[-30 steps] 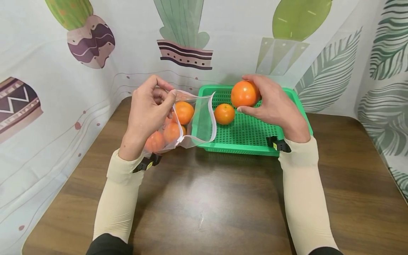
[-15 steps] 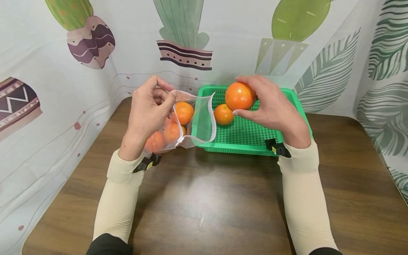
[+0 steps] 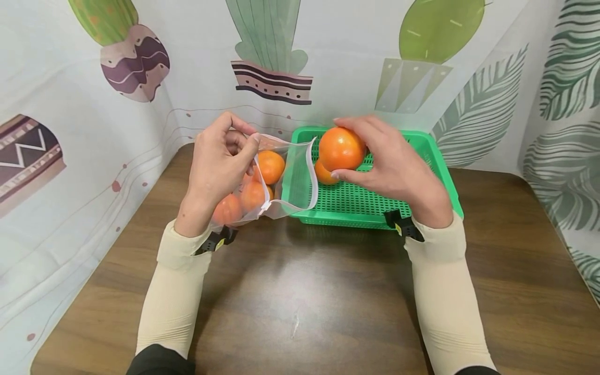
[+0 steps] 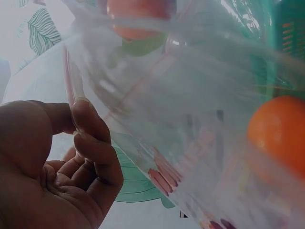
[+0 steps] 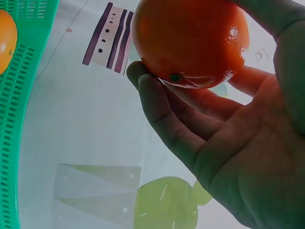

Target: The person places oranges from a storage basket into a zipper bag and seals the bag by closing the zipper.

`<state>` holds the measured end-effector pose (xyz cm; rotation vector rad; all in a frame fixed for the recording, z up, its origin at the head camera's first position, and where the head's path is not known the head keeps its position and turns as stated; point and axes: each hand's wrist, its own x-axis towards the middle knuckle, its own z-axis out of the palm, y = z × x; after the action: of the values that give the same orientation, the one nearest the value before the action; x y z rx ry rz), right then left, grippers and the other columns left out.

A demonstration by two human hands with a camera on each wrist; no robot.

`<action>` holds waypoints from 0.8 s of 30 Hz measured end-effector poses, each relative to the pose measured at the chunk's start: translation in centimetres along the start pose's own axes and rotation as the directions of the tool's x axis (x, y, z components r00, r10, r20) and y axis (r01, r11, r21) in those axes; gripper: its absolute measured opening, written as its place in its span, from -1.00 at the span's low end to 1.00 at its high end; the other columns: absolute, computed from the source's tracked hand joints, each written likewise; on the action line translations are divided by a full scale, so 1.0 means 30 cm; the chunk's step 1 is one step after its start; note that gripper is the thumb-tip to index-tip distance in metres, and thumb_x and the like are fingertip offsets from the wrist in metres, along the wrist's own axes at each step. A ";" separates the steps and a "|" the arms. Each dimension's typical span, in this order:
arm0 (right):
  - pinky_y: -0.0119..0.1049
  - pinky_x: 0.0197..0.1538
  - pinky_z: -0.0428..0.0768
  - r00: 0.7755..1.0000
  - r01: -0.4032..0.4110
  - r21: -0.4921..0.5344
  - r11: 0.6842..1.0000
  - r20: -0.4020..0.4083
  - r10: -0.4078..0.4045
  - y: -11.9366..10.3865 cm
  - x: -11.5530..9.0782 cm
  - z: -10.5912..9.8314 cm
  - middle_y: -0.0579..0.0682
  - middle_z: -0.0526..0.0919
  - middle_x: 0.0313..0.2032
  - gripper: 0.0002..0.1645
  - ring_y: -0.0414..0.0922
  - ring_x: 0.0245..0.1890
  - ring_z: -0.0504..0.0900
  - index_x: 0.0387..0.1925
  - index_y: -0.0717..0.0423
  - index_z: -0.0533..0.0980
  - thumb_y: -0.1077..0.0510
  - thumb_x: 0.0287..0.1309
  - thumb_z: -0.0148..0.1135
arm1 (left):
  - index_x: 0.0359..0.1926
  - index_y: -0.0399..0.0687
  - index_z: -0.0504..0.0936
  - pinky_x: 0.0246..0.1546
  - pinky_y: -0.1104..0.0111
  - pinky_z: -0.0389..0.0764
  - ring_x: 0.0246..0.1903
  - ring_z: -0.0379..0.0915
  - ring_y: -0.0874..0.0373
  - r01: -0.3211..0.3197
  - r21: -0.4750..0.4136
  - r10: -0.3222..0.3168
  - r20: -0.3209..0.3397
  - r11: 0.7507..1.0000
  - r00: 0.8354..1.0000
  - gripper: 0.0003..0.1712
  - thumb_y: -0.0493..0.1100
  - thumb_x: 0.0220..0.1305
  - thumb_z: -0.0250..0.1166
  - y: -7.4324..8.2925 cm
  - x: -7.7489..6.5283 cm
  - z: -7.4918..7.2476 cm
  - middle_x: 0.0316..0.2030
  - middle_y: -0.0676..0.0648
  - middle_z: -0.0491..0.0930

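My left hand (image 3: 217, 164) pinches the edge of a clear zip bag (image 3: 296, 179) between thumb and fingertips; its mouth gapes toward the right. Inside the bag lie several oranges (image 3: 271, 166), and one orange (image 4: 281, 136) shows through the film in the left wrist view. In my right hand (image 3: 391, 161) is a large orange (image 3: 342, 148), held between thumb and fingers above the green basket, just right of the bag's mouth. The right wrist view shows fingers curved around that orange (image 5: 190, 40). A smaller orange (image 3: 324, 174) sits in the basket, partly hidden behind the held one.
A green perforated plastic basket (image 3: 375, 219) stands at the back of the brown wooden table (image 3: 300, 291), and the bag overlaps its left end. Behind the table hangs a white cloth (image 3: 347, 62) printed with cacti and leaves.
My right hand has moved left with the large orange, nearer the bag's mouth, and now covers part of the smaller orange. The left hand and bag have stayed in place.
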<state>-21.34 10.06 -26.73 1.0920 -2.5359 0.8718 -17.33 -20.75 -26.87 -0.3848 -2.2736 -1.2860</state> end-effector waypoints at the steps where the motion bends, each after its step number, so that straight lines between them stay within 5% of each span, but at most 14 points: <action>1: 0.08 0.22 0.60 1.000 0.001 -0.004 1.000 0.002 -0.001 -0.004 -0.001 0.001 0.03 0.56 0.32 -0.03 0.03 0.25 0.52 0.46 0.04 0.44 0.00 0.05 0.69 | -0.11 -0.30 0.59 -0.76 0.50 0.25 -0.78 0.42 0.19 0.000 0.001 0.000 0.001 1.000 1.000 -0.90 -0.34 0.43 0.29 0.013 -0.002 -0.001 -0.66 -0.15 0.60; 8: 0.06 0.28 0.55 0.999 -0.027 -0.001 1.000 0.019 0.027 -0.034 -0.002 0.011 -0.02 0.55 0.33 -0.01 0.00 0.30 0.49 0.44 0.05 0.44 -0.13 0.04 0.69 | -0.13 -0.35 0.57 -0.74 0.52 0.27 -0.79 0.40 0.24 0.003 0.008 -0.003 0.005 1.000 1.000 -0.91 -0.37 0.42 0.28 0.084 -0.014 -0.006 -0.67 -0.19 0.58; 18: 0.02 0.26 0.57 0.999 0.023 0.032 0.999 0.032 -0.024 -0.074 0.010 0.030 -0.03 0.57 0.30 -0.03 -0.04 0.28 0.51 0.40 0.03 0.47 -0.12 0.02 0.70 | -0.09 -0.27 0.60 -0.76 0.50 0.29 -0.78 0.42 0.19 0.012 0.006 -0.012 -0.001 1.000 1.000 -0.89 -0.31 0.43 0.32 -0.011 0.003 0.003 -0.65 -0.16 0.61; 24: -0.02 0.23 0.60 0.997 0.060 0.044 0.997 0.039 -0.061 -0.095 0.021 0.047 0.00 0.57 0.27 -0.07 -0.04 0.22 0.55 0.39 0.05 0.48 -0.09 0.04 0.69 | -0.10 -0.27 0.60 -0.75 0.49 0.33 -0.78 0.44 0.14 0.015 0.003 -0.015 -0.001 1.000 1.000 -0.90 -0.31 0.44 0.31 -0.004 0.003 0.003 -0.65 -0.16 0.60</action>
<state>-19.69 7.29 -26.35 1.2047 -2.5131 0.9013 -17.49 -20.75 -26.93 -0.3668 -2.2809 -1.2899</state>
